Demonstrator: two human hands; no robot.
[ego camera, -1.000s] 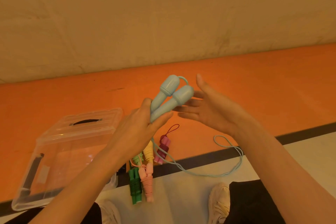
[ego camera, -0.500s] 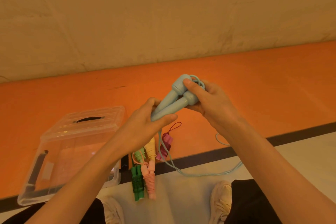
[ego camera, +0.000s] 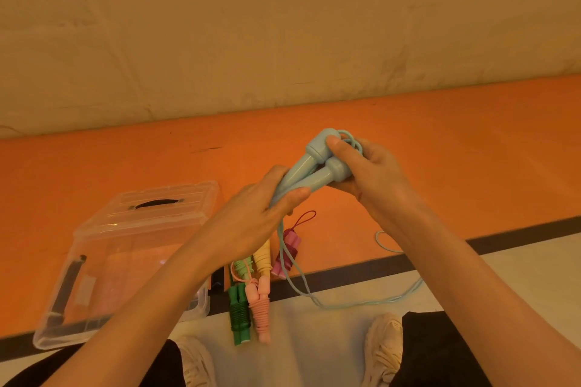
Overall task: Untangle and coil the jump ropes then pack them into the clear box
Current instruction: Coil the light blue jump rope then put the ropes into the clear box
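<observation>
Step in hand looks like coiling the blue jump rope: left hand [ego camera: 251,223] grips the two handles [ego camera: 311,173] low down, right hand [ego camera: 367,173] curls round their bulb ends, pinching cord there. Rest of blue cord [ego camera: 352,302] trails loose on the floor. Next move probably calls for winding that slack round the handles. Coiled ropes [ego camera: 251,289] lie beside the clear box [ego camera: 125,261], lid on. Orange mat [ego camera: 456,151], pale floor, plain wall behind.

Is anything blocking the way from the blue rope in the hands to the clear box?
Nothing visible lies between them, but the clear box has its lid on. The blue rope is gripped by left hand and right hand.
</observation>
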